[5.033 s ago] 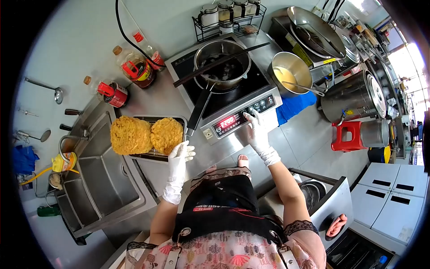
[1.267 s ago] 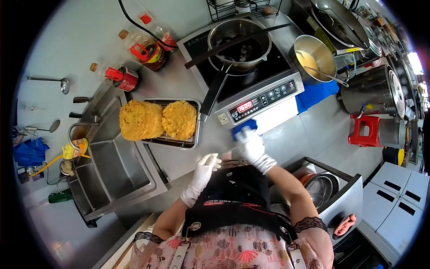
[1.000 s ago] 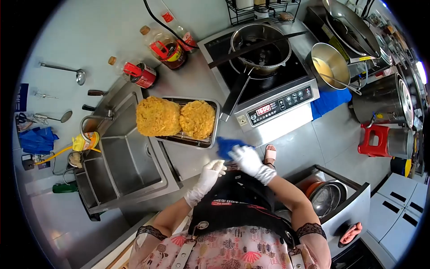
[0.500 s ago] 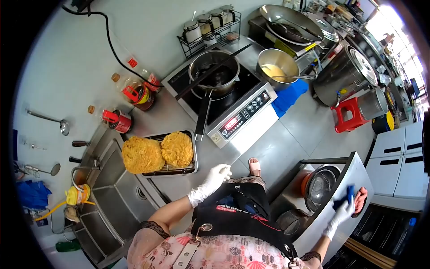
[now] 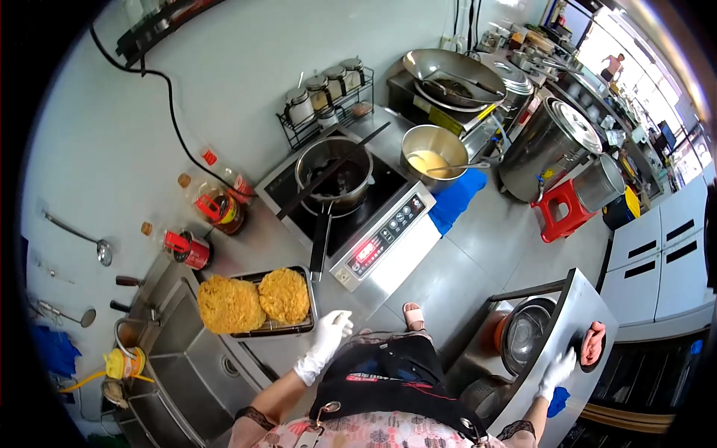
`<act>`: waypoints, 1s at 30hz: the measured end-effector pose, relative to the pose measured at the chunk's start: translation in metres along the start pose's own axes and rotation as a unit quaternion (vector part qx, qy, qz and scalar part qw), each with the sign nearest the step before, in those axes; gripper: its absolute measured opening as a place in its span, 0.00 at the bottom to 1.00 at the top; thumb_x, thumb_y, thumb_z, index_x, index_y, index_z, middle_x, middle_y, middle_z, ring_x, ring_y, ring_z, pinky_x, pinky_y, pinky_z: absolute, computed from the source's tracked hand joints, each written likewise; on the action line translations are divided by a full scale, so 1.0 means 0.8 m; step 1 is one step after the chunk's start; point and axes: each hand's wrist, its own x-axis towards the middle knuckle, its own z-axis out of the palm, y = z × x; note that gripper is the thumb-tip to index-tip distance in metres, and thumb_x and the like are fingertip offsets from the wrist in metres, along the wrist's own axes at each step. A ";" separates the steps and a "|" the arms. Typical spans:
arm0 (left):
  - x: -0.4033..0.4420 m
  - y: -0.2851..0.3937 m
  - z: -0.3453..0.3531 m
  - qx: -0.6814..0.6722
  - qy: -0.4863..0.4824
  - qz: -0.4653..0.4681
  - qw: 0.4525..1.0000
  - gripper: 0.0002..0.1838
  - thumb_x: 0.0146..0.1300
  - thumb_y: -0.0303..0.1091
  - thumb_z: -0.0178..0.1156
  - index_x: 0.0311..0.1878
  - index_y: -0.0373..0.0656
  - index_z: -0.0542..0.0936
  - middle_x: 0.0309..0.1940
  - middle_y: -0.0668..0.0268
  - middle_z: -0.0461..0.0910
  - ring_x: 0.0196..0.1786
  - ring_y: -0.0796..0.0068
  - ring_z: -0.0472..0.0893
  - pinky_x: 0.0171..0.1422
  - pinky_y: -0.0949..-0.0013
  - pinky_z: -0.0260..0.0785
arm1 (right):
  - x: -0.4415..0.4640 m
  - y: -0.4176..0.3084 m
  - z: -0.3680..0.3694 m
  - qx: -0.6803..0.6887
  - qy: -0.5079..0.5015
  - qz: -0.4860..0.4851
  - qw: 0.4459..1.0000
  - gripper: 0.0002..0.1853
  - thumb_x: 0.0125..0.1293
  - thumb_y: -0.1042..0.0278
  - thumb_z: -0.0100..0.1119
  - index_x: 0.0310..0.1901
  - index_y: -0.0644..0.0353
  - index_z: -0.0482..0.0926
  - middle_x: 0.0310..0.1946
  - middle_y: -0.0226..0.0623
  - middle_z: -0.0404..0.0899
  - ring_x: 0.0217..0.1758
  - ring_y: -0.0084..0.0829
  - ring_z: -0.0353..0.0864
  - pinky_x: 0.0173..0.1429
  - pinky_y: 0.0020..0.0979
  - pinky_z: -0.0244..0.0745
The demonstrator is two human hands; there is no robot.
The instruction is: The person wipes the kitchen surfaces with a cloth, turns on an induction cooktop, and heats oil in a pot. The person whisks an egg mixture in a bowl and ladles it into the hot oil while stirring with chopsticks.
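My left hand (image 5: 326, 345), in a white glove, hovers just right of a wire-rack tray (image 5: 312, 299); its fingers are curled together and nothing shows in them. On the tray lie two golden fried cutlets, a larger one (image 5: 230, 304) and a smaller one (image 5: 284, 296). Over the steel counter at right, my gloved right hand (image 5: 556, 370) has its fingers stretched out. A blue cloth (image 5: 558, 402) lies beside that wrist. Just beyond the fingers, a dark dish holds pink raw meat (image 5: 593, 343).
A pot (image 5: 358, 196) with chopsticks (image 5: 310, 193) across it stands on the induction cooker (image 5: 381, 246). To its right is a pan of yellow liquid (image 5: 418, 138). A sink (image 5: 187, 340) lies left. Strainers (image 5: 526, 336) sit under the right counter. A red stool (image 5: 564, 216) stands beyond.
My right hand has let go of the blue cloth, which now lies on the counter by the wrist. The camera view has shifted, so the cooker and tray appear lower and further left.
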 end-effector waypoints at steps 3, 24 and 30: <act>-0.023 0.022 -0.005 0.036 -0.038 0.041 0.998 0.11 0.68 0.35 0.54 0.41 0.38 0.81 0.24 0.72 0.77 0.23 0.86 0.72 0.28 0.81 0.64 | 0.067 -0.138 -0.002 0.078 -0.003 -0.112 0.991 0.22 0.60 0.75 0.57 0.57 0.65 0.71 0.56 0.51 0.71 0.59 0.48 0.70 0.64 0.40 0.64; 0.199 0.337 0.043 0.577 0.331 0.255 0.701 0.13 0.57 0.38 0.61 0.44 0.45 0.79 0.37 0.63 0.77 0.44 0.61 0.79 0.44 0.60 0.72 | 0.410 -0.635 0.097 0.328 -0.059 -0.667 0.666 0.16 0.56 0.77 0.58 0.48 0.60 0.76 0.41 0.43 0.77 0.42 0.44 0.76 0.46 0.41 0.72; 0.224 0.352 0.031 0.651 0.283 0.152 0.688 0.14 0.57 0.42 0.60 0.43 0.45 0.82 0.36 0.62 0.80 0.41 0.59 0.80 0.44 0.59 0.72 | 0.433 -0.623 0.124 0.320 -0.084 -0.674 0.661 0.15 0.56 0.77 0.58 0.47 0.61 0.77 0.41 0.43 0.77 0.41 0.44 0.76 0.46 0.41 0.72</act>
